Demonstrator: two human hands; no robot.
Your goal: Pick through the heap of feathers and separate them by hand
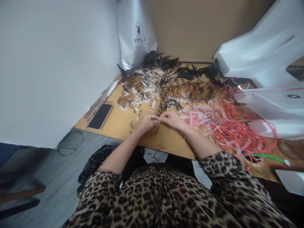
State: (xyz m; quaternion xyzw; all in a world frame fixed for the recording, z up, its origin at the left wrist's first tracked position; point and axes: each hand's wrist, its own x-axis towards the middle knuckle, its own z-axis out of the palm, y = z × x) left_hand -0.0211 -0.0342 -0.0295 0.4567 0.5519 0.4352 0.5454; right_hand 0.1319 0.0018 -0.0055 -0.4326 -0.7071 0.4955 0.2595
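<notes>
Where both hands meet at the near edge of the feather pile (163, 84), the left hand (148, 121) and right hand (171, 119) are pinched together on a small feather (158, 119), fingertips nearly touching; exactly how it is gripped is too small to tell. Judgement: hold close to the quill, pull gently, keep loose feathers off the pink and red strips (225, 123) tangled to the right. A dark phone (100, 116) lies on the wooden table (123, 123) at left. Far behind, a white bag (136, 31) reads "PPGZ" under a rabbit-head logo.

"PPGZ" under a rabbit logo, white bag (136, 34)
</notes>
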